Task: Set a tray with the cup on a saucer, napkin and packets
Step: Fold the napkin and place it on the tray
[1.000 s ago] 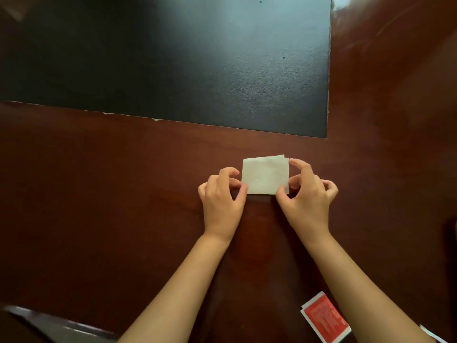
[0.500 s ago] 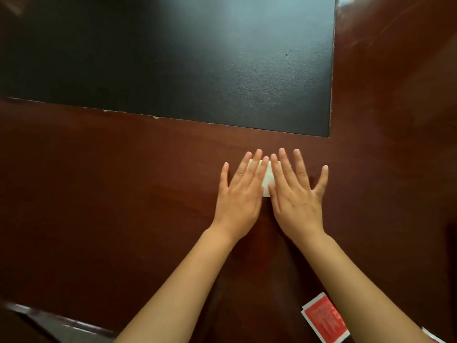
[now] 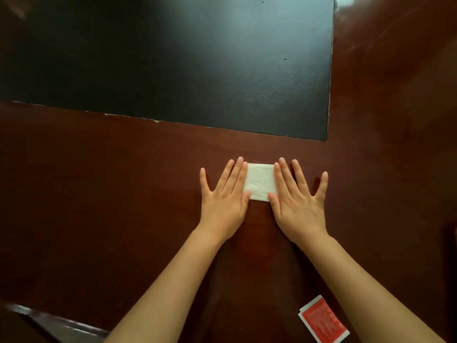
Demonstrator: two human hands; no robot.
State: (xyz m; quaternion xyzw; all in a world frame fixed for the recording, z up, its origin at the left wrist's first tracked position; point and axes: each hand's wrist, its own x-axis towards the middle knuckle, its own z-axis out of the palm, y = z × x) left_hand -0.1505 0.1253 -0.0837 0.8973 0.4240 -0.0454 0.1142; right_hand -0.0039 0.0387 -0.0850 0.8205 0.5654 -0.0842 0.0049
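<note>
A folded white napkin lies flat on the dark red-brown table. My left hand rests palm down on its left end, fingers spread. Lying flat in the same way, my right hand covers the napkin's right end. Only the napkin's middle strip shows between the two hands. A red packet with a white border lies on the table near the bottom right, beside my right forearm. No cup, saucer or tray is in view.
A large black mat covers the far part of the table, its near edge just beyond the napkin. The table's front edge runs along the bottom left corner.
Both hands went from pinching the napkin's sides to lying flat on it together, then slid apart sideways, so its middle shows again.
</note>
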